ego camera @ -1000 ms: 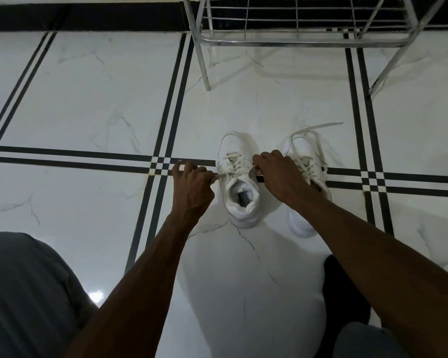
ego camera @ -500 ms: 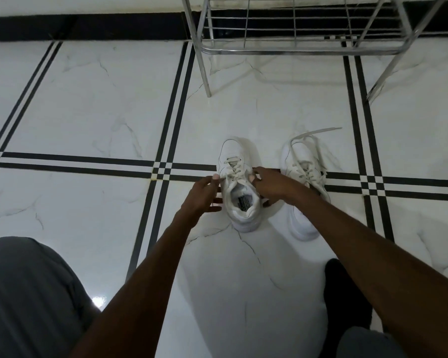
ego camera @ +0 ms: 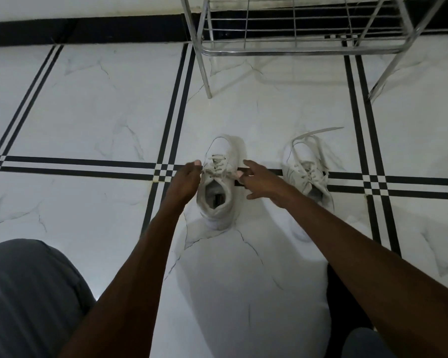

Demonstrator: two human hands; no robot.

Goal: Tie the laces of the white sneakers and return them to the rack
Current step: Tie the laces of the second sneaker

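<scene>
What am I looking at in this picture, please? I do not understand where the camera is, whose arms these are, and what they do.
The camera sits on a person's head and looks forward and down, so the two arms reaching in from the bottom are the person's own. There is only this one view. The person's hands work on the left sneaker, which stands on the tiled floor: the left hand and the right hand sit on either side of it, each fingers at its laces. Whether a knot is done I cannot tell. The right sneaker stands beside it, untouched, its laces loose. Behind stands a metal shoe rack, with no shoes on the part in view.
</scene>
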